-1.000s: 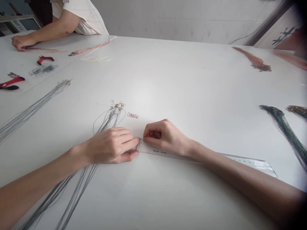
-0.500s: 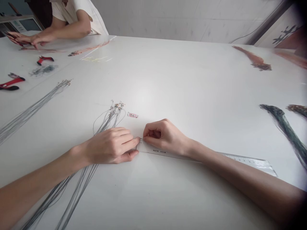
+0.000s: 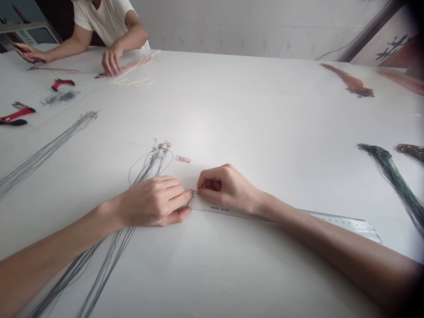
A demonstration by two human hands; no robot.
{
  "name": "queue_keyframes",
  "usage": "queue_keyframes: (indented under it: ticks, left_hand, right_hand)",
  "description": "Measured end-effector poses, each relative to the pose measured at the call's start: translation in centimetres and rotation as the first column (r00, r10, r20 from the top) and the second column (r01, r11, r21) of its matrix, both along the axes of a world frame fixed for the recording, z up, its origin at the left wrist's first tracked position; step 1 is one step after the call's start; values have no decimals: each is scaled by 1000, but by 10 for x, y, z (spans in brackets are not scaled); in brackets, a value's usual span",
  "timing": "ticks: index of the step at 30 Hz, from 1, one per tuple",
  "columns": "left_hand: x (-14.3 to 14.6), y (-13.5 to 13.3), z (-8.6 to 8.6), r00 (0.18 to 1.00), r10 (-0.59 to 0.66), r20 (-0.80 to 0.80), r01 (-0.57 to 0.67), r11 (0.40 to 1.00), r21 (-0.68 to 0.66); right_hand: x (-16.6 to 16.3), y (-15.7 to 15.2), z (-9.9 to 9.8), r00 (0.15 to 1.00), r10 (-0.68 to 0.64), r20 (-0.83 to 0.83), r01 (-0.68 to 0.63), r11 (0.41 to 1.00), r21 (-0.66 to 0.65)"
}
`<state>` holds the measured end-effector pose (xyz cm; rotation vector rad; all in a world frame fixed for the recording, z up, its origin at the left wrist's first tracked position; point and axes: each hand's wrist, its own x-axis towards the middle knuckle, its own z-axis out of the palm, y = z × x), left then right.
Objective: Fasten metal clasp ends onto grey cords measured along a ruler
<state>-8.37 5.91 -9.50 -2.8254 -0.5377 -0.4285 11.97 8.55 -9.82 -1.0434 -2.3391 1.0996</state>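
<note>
Our R hand (image 3: 228,190): thumb + index pinched tog., can't tell on what. L hand (image 3: 159,201): thumb + index at end of long clear plastic ruler (image 3: 344,224), flat on white tabletop (image 3: 265,132); firmness unclear. We'd best press ruler steady, sight marks straight down, not drag grey hook-tipped line bundle (image 3: 150,165) under L wrist. Containers: just small red-printed wrapper (image 3: 183,159), contents n/k.

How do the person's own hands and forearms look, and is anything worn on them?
The left hand and right hand are bare: no glove, ring or watch shows. Both forearms are slender, and no sleeve is visible.
</note>
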Motion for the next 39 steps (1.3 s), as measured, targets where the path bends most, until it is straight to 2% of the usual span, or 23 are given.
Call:
queue_keyframes:
  ticks: [7, 10, 13, 16, 20, 23, 26, 28, 31, 36, 39]
  left_hand:
    - [-1, 0, -1, 1000, 14, 21, -13, 999, -32]
    - [-1, -1, -4, 994, 61, 88, -46, 986, -162]
    - [0, -2, -7, 978, 140, 155, -87, 948, -307]
    - [3, -3, -8, 946, 236, 221, -133, 908, -397]
    - [12, -2, -4, 858, 416, 302, -227, 833, -504]
    - [21, -1, 2, 775, 546, 318, -279, 747, -603]
    - [29, 0, 7, 702, 642, 308, -271, 641, -719]
    - [33, 0, 7, 665, 674, 324, -241, 603, -760]
    - [37, 0, 4, 639, 663, 390, -189, 626, -756]
    - [38, -4, -4, 639, 567, 520, -198, 774, -601]
    - [38, -7, -6, 653, 518, 552, -211, 825, -525]
  right_hand:
    - [0, 0, 1, 1000, 2, 4, -2, 1000, 1]
    - [0, 0, 1, 1000, 3, 2, -3, 1000, -9]
    - [0, 0, 0, 1000, 2, -13, -2, 999, -33]
    - [1, 2, 1, 997, -22, -67, 14, 992, -122]
    - [3, 7, 1, 974, -80, -213, 10, 950, -313]
    - [5, 11, 2, 948, -127, -292, 3, 921, -391]
    - [8, 15, 3, 927, -156, -340, -11, 897, -441]
    - [10, 17, 4, 916, -172, -362, -24, 878, -478]
    - [12, 19, 4, 903, -182, -390, -51, 854, -518]
    - [15, 22, 3, 886, -159, -435, -129, 817, -562]
    - [15, 22, 3, 879, -153, -451, -163, 792, -588]
